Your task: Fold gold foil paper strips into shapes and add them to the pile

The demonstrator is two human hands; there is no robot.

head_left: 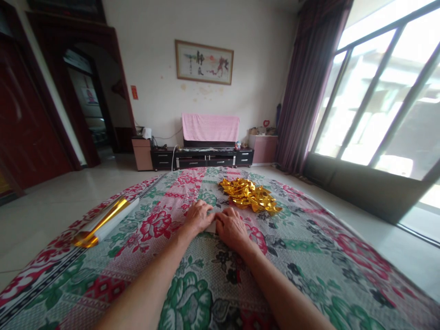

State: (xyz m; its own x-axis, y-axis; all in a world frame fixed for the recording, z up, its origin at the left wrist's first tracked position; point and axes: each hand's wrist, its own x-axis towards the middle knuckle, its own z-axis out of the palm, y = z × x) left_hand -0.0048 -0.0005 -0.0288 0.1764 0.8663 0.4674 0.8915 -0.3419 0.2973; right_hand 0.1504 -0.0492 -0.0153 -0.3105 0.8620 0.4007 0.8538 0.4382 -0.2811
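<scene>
My left hand (199, 216) and my right hand (233, 229) meet at the middle of the flowered cloth (189, 293). Between and under their fingertips lies a small pale piece of paper (211, 227), mostly covered by the hands. The fingers of both hands are bent and pressed down on it, with the right thumb side turned toward the left hand. Just beyond my right hand sits a loose heap of shiny gold foil pieces (252, 195), folded or crumpled. Neither hand touches this heap.
Toward the left edge of the cloth lies a roll of gold-and-white foil sheet (106, 222). Past the far edge stand a low black cabinet (192, 162) and a pink cloth (210, 127) draped over something. Windows and a purple curtain (299, 91) are on the right.
</scene>
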